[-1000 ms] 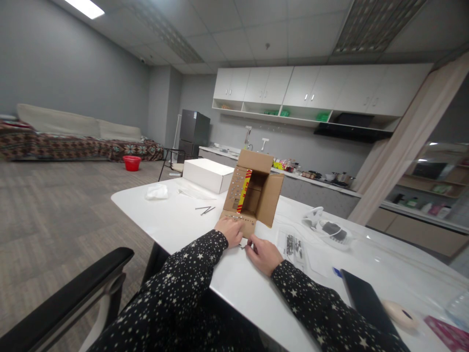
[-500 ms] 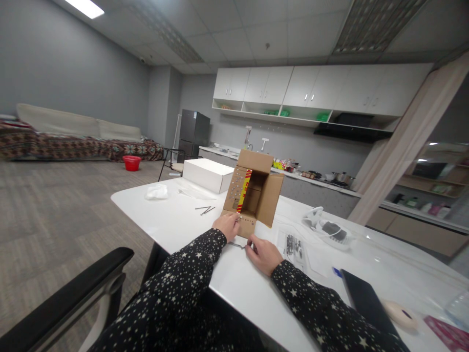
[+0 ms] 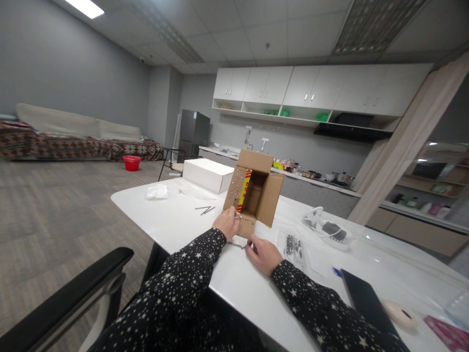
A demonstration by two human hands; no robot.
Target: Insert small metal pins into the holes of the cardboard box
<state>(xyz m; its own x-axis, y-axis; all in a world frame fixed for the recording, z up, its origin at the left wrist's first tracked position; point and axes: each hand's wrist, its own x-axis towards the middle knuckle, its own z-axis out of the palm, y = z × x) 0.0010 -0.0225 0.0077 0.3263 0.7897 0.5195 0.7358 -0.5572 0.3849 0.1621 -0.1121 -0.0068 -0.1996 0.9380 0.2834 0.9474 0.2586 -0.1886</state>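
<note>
An open cardboard box [image 3: 259, 193] stands on the white table, its flaps folded outward. Small shiny metal pieces dot its left flap [image 3: 234, 188], beside a yellow and red strip [image 3: 244, 191]. My left hand [image 3: 226, 225] is at the box's lower front flap [image 3: 246, 227], fingers closed near a row of small dark dots. A bit of shiny metal shows at its fingertips, too small to name. Low on the table, my right hand [image 3: 263, 254] has curled fingers pinched at the end of a thin metal rod [image 3: 237, 245], which points left.
Several thin metal rods [image 3: 205, 210] lie left of the box. Behind are a white box [image 3: 208, 174] and a crumpled white bag [image 3: 157, 192]. To the right are a clear case of dark bits [image 3: 293, 248], a white corded device [image 3: 331, 231], a black phone [image 3: 366, 298] and a beige mouse-shaped object [image 3: 400, 314].
The fingers of my left hand have lifted slightly at the front flap, with the forefinger higher. My right hand and the box have stayed in place.
</note>
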